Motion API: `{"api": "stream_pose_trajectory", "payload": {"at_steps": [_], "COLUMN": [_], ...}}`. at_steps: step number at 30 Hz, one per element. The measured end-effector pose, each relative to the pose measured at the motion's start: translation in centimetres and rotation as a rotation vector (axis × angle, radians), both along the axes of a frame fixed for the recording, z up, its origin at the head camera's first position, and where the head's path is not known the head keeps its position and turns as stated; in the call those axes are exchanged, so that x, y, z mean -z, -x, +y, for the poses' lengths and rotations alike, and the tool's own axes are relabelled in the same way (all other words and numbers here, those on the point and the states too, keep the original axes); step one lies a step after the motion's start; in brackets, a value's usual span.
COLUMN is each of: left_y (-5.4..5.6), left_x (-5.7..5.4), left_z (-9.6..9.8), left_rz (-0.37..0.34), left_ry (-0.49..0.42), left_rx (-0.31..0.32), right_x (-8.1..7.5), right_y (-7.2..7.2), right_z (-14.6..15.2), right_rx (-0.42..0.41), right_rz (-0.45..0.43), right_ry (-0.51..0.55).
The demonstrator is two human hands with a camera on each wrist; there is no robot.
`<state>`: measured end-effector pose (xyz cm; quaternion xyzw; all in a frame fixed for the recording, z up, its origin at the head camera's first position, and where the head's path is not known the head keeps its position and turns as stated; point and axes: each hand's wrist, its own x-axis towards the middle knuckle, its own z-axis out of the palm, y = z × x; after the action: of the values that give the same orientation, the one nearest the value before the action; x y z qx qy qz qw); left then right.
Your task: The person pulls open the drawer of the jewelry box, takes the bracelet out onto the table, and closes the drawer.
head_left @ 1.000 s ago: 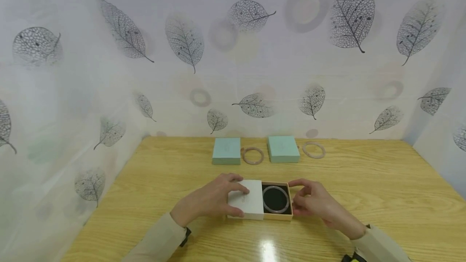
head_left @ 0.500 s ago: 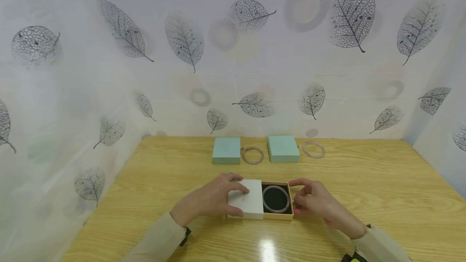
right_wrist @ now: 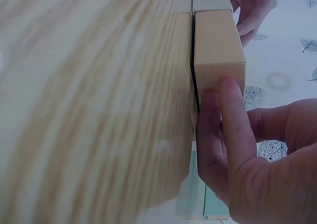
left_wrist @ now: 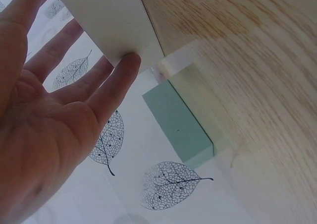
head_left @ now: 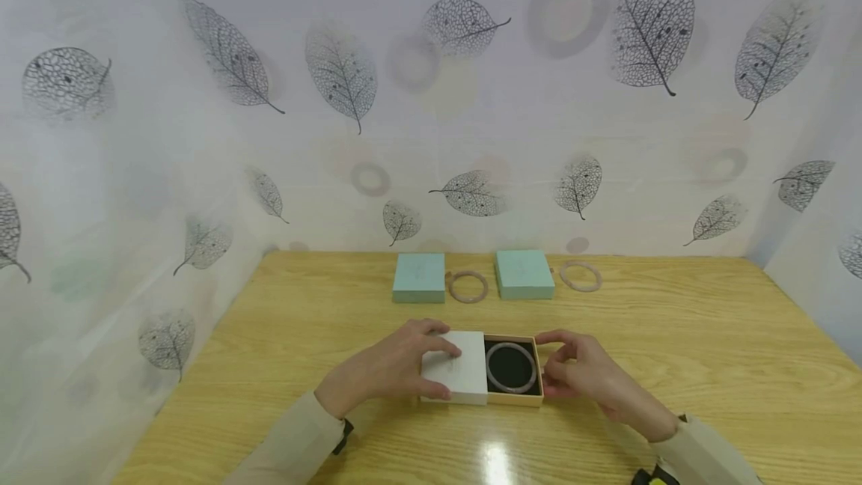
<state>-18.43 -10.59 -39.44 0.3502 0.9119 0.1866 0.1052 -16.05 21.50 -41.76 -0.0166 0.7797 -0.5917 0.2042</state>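
A slide-out gift box lies on the table before me. Its white sleeve (head_left: 456, 384) is gripped by my left hand (head_left: 390, 365), thumb along the near side and fingers over the top and far side. Out of the sleeve's right end sticks a tan drawer (head_left: 512, 400), about as long as the sleeve. Inside it a pale bangle (head_left: 490, 380) rests on black padding. At the drawer's outer end, my right hand (head_left: 582, 376) holds on with bent fingers; in the right wrist view the thumb presses the tan end face (right_wrist: 210, 74). Any pull tab there is hidden.
Behind the hands stand two mint green boxes, one left (head_left: 419, 279) and one right (head_left: 525, 275). A bangle (head_left: 468, 298) lies between them, and a paler bangle (head_left: 581, 287) lies right of the second. A leaf-print curtain (head_left: 431, 133) borders the wooden table (head_left: 303, 298).
The drawer has crept a sliver to the right out of the sleeve, with the bangle in it. Both hands hold almost the same position.
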Motion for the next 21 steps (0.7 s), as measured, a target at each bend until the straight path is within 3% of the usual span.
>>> {"api": "stream_pose_trajectory", "payload": {"at_steps": [21], "left_y": [0.02], "left_x": [0.03], "left_z": [-0.02], "left_rz": [0.005], "left_ry": [-0.002], "left_rx": [0.001], "right_x": [0.02], "right_y": [-0.02], "right_z": [0.34], "right_rx": [-0.013], "right_rz": [0.001], "right_ry": [0.016]}}
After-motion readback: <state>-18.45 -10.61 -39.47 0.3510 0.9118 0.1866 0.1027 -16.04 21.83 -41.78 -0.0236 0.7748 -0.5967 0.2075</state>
